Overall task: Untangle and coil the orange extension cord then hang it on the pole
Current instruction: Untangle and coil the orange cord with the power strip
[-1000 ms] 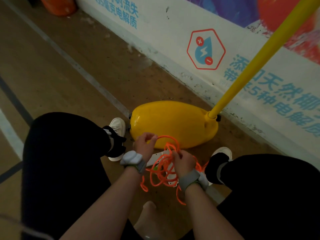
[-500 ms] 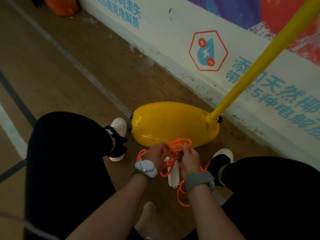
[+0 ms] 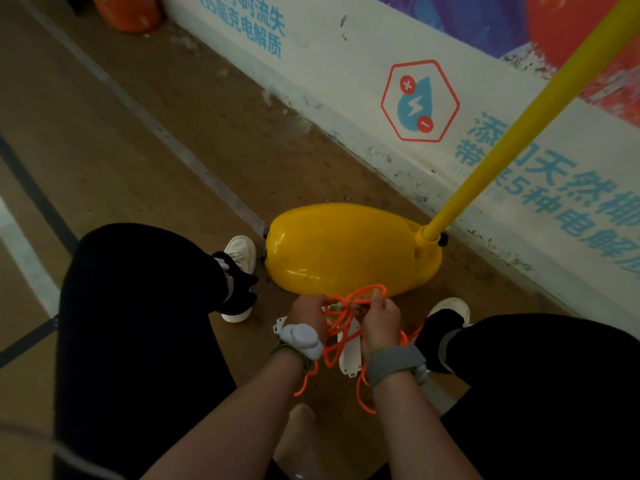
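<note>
I note both hands low between the knees, over the floor in front of the yellow base [image 3: 346, 247]. The left hand [image 3: 306, 311] is closed on a bunch of the orange cord [image 3: 341, 336]; the right hand [image 3: 381, 315] pinches a loop at its top. The cord is a tangle, several loops hanging past the white power strip [image 3: 349, 351]. In my judgement the sound method is to free one end first, feed it back through each crossing, and avoid pulling tight. The pole [image 3: 519, 133] stands close by, unused.

Sports court: floor lines [image 3: 149, 116], advertising wall [image 3: 346, 64]
</note>
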Tool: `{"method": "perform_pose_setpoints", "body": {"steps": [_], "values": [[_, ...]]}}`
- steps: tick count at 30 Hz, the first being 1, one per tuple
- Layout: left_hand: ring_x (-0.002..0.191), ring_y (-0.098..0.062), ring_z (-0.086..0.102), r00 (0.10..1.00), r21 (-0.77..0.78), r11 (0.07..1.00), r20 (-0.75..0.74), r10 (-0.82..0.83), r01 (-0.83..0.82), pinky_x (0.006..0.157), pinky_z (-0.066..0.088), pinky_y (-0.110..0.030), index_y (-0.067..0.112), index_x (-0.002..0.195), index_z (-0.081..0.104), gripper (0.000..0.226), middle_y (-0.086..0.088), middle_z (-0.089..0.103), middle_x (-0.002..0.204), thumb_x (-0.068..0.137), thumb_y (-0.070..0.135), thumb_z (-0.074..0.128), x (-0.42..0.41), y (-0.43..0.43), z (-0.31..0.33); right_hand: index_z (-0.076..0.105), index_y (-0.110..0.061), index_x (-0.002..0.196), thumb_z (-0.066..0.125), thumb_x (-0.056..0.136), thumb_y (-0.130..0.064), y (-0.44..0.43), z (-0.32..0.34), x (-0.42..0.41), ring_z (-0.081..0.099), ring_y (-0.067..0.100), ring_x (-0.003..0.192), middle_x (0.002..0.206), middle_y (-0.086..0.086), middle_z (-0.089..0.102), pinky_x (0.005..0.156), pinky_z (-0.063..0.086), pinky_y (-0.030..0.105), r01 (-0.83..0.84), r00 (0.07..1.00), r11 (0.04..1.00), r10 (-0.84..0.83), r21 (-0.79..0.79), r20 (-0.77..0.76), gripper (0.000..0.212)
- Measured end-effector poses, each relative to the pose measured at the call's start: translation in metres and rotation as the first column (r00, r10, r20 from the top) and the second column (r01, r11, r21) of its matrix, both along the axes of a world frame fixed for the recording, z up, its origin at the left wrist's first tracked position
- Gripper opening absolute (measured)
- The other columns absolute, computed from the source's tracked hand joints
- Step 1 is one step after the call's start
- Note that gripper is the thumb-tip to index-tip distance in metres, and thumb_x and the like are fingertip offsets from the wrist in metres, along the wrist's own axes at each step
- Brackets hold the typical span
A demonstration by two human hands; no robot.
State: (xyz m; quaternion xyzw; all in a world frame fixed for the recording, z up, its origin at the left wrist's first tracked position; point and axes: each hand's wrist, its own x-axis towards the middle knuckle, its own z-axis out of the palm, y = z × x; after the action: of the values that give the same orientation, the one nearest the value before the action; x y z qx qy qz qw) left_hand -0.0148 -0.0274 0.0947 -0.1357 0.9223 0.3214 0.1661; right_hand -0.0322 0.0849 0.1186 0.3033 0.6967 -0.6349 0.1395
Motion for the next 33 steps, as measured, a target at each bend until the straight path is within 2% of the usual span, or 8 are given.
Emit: {"method": "perform_pose_setpoints", "body": {"steps": [4, 8, 11, 15, 22, 28, 30, 33], "values": [[0.109, -0.027, 0.06, 0.999, 0.049, 0.998, -0.047, -0.025, 0.027, 0.089, 0.042, -0.029, 0.023, 0.132, 0.056, 0.04, -0.01, 0.066, 0.119, 0.094, 0.013, 0.047, 0.004, 0.001, 0.005, 0.056, -0.009, 0.077, 0.04, 0.101, -0.027, 0.004, 0.007, -0.004, 0.06, 0.023, 0.064, 0.069, 0.011, 0.063, 0.071, 0.05, 0.039, 0.028, 0.999, 0.999, -0.03, -0.037, -0.045, 0.034], [0.104, -0.028, 0.063, 0.996, 0.163, 0.986, 0.081, -0.048, 0.034, 0.079, 0.045, -0.028, 0.024, 0.134, 0.047, 0.053, -0.009, 0.067, 0.114, 0.085, 0.034, 0.067, 0.013, 0.001, 0.004, 0.054, -0.006, 0.076, 0.038, 0.102, -0.021, 0.004, 0.015, -0.008, 0.056, 0.017, 0.055, 0.065, 0.011, 0.059, 0.054, 0.049, 0.026, -0.022, 0.999, 0.99, 0.016, -0.142, -0.044, 0.034], [0.093, -0.028, 0.066, 0.993, 0.133, 0.991, 0.107, -0.042, 0.028, 0.074, 0.052, -0.033, 0.029, 0.122, 0.046, 0.049, -0.005, 0.069, 0.103, 0.08, 0.045, 0.068, 0.019, -0.001, -0.002, 0.054, -0.007, 0.074, 0.041, 0.101, -0.022, 0.003, 0.015, -0.004, 0.056, 0.015, 0.052, 0.063, 0.01, 0.058, 0.053, 0.046, 0.027, -0.047, 0.999, 0.986, 0.043, -0.157, -0.027, 0.034], [0.083, -0.023, 0.067, 0.99, 0.195, 0.975, 0.11, 0.089, -0.109, 0.074, 0.056, -0.038, 0.034, 0.118, 0.05, 0.046, -0.001, 0.07, 0.096, 0.078, 0.049, 0.068, 0.014, -0.006, 0.0, 0.053, -0.006, 0.074, 0.039, 0.102, -0.017, 0.0, 0.023, -0.002, 0.054, 0.012, 0.049, 0.062, 0.008, 0.055, 0.047, 0.045, 0.022, 0.022, 0.999, 0.937, -0.029, -0.347, -0.014, 0.032], [0.096, -0.02, 0.065, 0.976, 0.338, 0.915, 0.085, 0.203, -0.219, 0.076, 0.051, -0.029, 0.028, 0.121, 0.048, 0.057, 0.0, 0.068, 0.109, 0.073, 0.042, 0.078, 0.016, -0.002, -0.001, 0.053, -0.003, 0.079, 0.037, 0.102, -0.012, -0.003, 0.028, 0.0, 0.059, 0.014, 0.054, 0.069, 0.013, 0.058, 0.048, 0.052, 0.02, 0.176, 0.984, 0.803, -0.14, -0.569, 0.107, 0.03], [0.093, -0.021, 0.066, 0.979, 0.29, 0.936, 0.02, 0.201, -0.198, 0.072, 0.048, -0.027, 0.026, 0.121, 0.042, 0.057, 0.002, 0.066, 0.104, 0.076, 0.038, 0.074, 0.017, -0.001, -0.003, 0.053, -0.003, 0.081, 0.038, 0.101, -0.011, -0.003, 0.025, 0.001, 0.055, 0.019, 0.064, 0.074, 0.014, 0.057, 0.049, 0.052, 0.021, 0.194, 0.981, 0.798, -0.145, -0.57, 0.131, 0.026], [0.096, -0.019, 0.066, 0.983, 0.309, 0.936, -0.024, 0.185, -0.168, 0.073, 0.048, -0.024, 0.024, 0.122, 0.044, 0.051, 0.001, 0.066, 0.106, 0.081, 0.033, 0.072, 0.017, -0.001, -0.004, 0.054, -0.004, 0.081, 0.039, 0.101, -0.014, -0.001, 0.025, -0.001, 0.056, 0.017, 0.061, 0.071, 0.012, 0.058, 0.05, 0.05, 0.021, 0.089, 0.995, 0.862, -0.058, -0.499, 0.077, 0.027], [0.094, -0.017, 0.063, 0.988, 0.295, 0.953, -0.111, 0.111, -0.073, 0.061, 0.038, -0.005, 0.02, 0.122, 0.052, 0.038, -0.002, 0.066, 0.107, 0.086, 0.018, 0.066, 0.02, 0.004, -0.001, 0.056, -0.006, 0.08, 0.041, 0.101, -0.016, -0.001, 0.027, -0.002, 0.056, 0.012, 0.055, 0.067, 0.009, 0.06, 0.052, 0.047, 0.02, -0.102, 0.993, 0.919, 0.115, -0.381, 0.011, 0.028]]}}
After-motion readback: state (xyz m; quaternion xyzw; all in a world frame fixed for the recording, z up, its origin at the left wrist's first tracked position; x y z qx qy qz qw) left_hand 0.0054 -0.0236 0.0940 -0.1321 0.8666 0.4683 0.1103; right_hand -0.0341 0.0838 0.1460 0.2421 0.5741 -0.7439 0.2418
